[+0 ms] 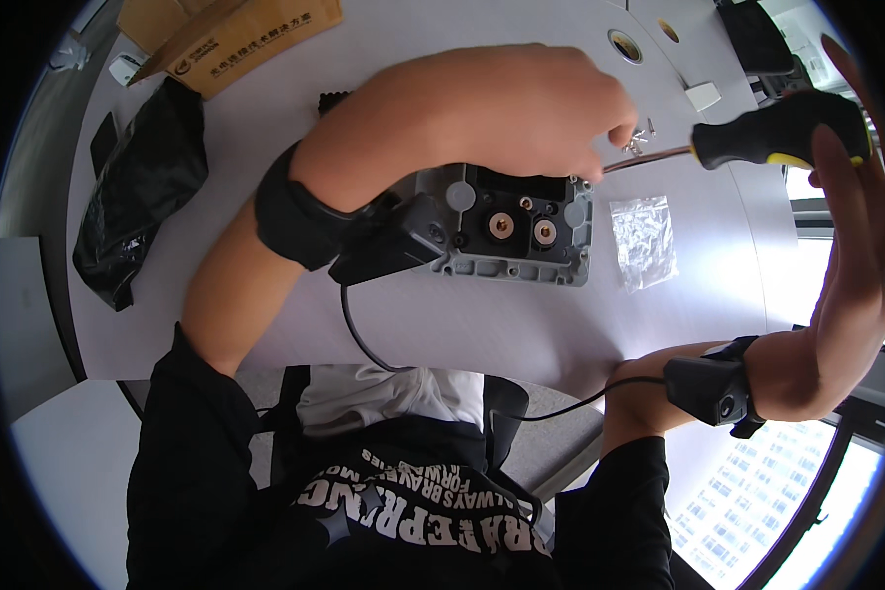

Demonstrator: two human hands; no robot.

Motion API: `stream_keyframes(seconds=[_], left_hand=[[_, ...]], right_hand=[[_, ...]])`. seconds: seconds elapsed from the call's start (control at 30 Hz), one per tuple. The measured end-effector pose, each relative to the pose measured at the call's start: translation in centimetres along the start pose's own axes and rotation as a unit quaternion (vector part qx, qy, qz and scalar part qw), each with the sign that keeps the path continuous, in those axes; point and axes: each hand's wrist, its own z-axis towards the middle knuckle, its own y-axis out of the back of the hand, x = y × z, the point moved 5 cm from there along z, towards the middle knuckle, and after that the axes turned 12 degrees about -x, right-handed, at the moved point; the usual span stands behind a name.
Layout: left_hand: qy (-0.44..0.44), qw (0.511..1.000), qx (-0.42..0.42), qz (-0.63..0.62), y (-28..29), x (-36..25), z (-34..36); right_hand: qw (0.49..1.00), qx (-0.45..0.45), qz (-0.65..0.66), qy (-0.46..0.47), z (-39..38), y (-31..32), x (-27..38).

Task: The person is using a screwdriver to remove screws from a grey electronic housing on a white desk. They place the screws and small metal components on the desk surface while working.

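My right hand [846,197] is wrapped round the black and yellow handle of a screwdriver [742,143], held almost level. Its thin shaft points left, with the tip at the fingertips of my left hand [551,103]. That left hand reaches across the far right corner of a grey metal housing [582,265], fingers curled and closed; whatever they pinch is hidden. Inside the housing is a black block with two round brass-coloured terminals [501,225]. My left forearm covers the housing's far left part. Several small screws [639,138] lie just beyond the left fingertips.
A clear plastic bag [645,244] lies right of the housing. On the left are a crumpled black bag [147,192] and an open cardboard box [256,44]. A round grommet [624,46] is set in the far tabletop, near a white block [703,95]. Cables run from both wrist-worn cameras.
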Motion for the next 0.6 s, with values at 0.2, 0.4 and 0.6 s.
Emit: stream_keyframes(seconds=[0.2, 0.4, 0.6], left_hand=[[0.021, 0.998, 0.046, 0.027, -1.5, 0.6, -0.4], [0.044, 0.994, 0.099, -0.032, -2.3, 1.6, 0.0], [0.004, 0.997, 0.044, -0.070, -2.3, 1.4, 0.7]], right_hand=[[1.000, -0.020, 0.010, -0.013, -0.5, 0.4, -0.3], [0.999, -0.030, 0.017, -0.012, -0.5, 0.5, -0.3], [0.999, -0.035, 0.022, -0.017, -0.7, 0.6, -0.5]])
